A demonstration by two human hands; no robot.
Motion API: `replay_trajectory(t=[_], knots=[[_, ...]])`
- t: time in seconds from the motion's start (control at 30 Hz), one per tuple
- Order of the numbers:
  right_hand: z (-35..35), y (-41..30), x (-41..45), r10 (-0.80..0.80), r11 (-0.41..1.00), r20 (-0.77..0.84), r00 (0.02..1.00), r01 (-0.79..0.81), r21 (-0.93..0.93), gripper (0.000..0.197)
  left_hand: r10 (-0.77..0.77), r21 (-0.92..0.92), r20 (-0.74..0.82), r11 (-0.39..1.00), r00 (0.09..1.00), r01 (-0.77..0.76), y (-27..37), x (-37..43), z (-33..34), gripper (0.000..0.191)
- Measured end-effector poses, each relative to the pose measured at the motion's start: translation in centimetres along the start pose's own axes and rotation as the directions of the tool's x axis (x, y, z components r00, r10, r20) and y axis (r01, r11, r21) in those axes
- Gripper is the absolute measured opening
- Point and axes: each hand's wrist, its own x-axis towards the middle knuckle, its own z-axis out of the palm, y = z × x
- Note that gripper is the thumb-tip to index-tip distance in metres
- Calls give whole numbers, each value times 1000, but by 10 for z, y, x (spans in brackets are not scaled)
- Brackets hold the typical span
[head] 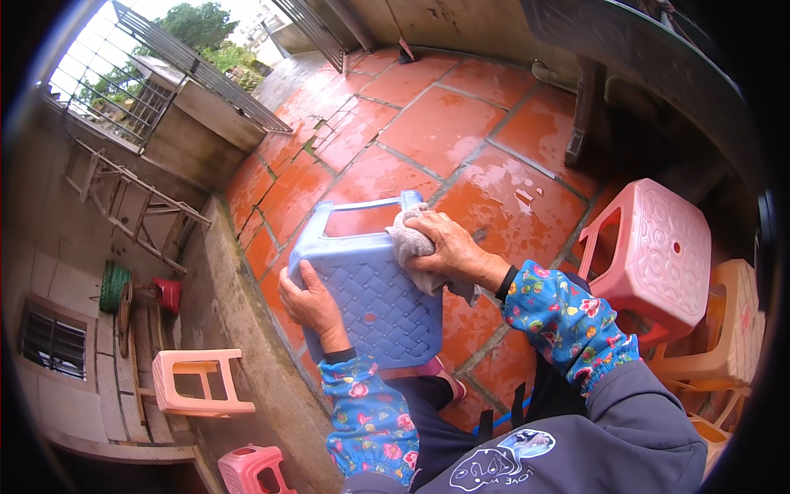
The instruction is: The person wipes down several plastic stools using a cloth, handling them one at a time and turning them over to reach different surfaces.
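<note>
A blue plastic stool [376, 309] with a woven-pattern seat is tipped before me, its seat towards me and its legs pointing away. On the left edge of the stool, my left hand [313, 302] grips the rim with the thumb on top. My right hand [450, 247] holds a bunched grey cloth [412, 244] against the stool's right corner and side. Part of the cloth hangs below my fingers. Both forearms wear blue floral sleeve covers.
Wet red floor tiles [444, 117] spread ahead. At right stand a pink stool [673, 253] and orange stools [734, 321]. Left, past a concrete ledge [247, 290], are a peach stool [197, 383] and a pink-red stool [253, 469]. A metal gate [203, 68] stands at the far left.
</note>
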Motion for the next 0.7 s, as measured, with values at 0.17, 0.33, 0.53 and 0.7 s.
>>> replay_trajectory(t=[0.17,0.33,0.53,0.7], knots=[[-2,-2,0,4,999,22,1000,-3,-45,62,-16,-13,28,1000,999,17,-2,-1,1,55],[-4,-2,2,16,1000,42,999,-14,-25,64,-1,5,0,1000,1000,1,-2,0,2,54],[-7,-7,2,55,998,69,996,-54,-21,65,7,14,-13,1000,1000,-7,-3,0,4,53],[-7,-7,1,47,999,60,997,-46,-30,66,6,3,-6,1000,1000,-6,-1,0,3,53]])
